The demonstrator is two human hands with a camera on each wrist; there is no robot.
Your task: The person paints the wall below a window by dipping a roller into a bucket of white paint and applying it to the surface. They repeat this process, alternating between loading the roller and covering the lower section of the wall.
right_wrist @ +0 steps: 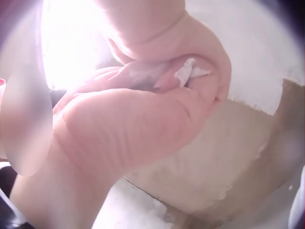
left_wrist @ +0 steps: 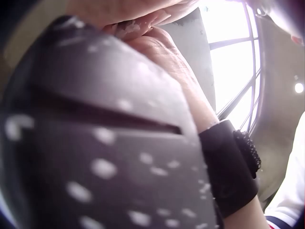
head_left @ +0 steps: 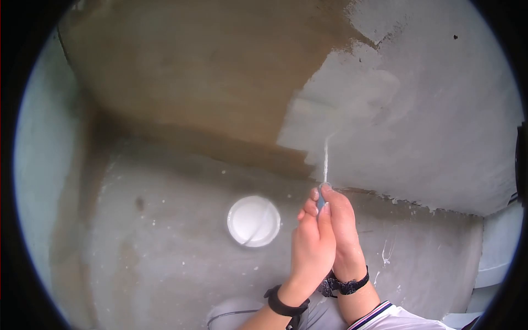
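Both hands are clasped together low in front of the wall in the head view. A putty knife with a blue-grey handle (head_left: pixel 321 202) is between them, its blade (head_left: pixel 326 159) seen edge-on as a thin white strip pointing up toward the wall. The left hand (head_left: pixel 309 242) curls round the handle from the left, thumb along it. From the right, the right hand (head_left: pixel 345 225) grips the same handle, its thumb near the blade. White smears mark the fingers (right_wrist: pixel 190 71) in the right wrist view, where the hands hide the handle. In the left wrist view a dark white-spotted strap (left_wrist: pixel 105 143) covers much.
The wall carries pale plaster (head_left: pixel 418 121) at right and a bare brown area (head_left: pixel 209 71) at left. A round white bucket (head_left: pixel 231 221) stands on the spattered grey floor (head_left: pixel 165 253), left of the hands. A barred window (left_wrist: pixel 233 62) shines behind the arm in the left wrist view.
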